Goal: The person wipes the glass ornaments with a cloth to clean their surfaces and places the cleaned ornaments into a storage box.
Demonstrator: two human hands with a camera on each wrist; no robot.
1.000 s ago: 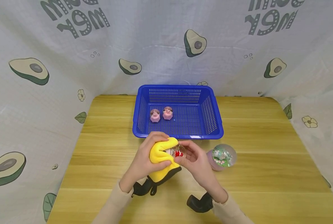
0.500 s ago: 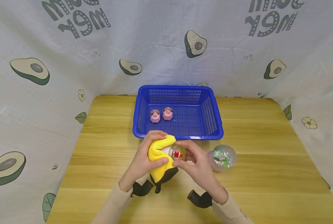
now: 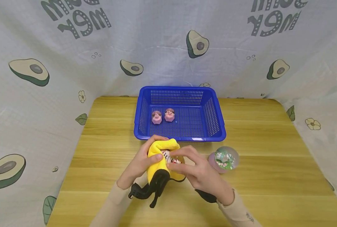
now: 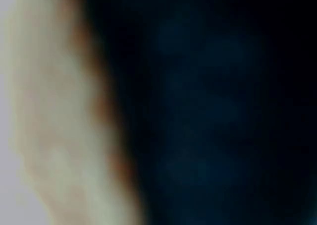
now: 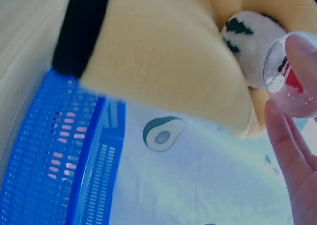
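Shifting since half a second ago, in the head view, my right hand (image 3: 203, 173) has slid its fingertips toward the printed white base of the round clear-glass snow globe (image 3: 175, 160), probably turning it within the bunched yellow, black-trimmed cloth (image 3: 157, 149) my left hand (image 3: 143, 160) grips, just before the blue plastic basket (image 3: 179, 138). The left wrist view is blurred; fingers indistinguishable there. In the right wrist view, my right fingers, parted round the glass, pinch the dome.

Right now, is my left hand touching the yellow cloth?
Touching. The head view shows it plainly: the left hand grips the yellow cloth, with the thumb lying across its folds.
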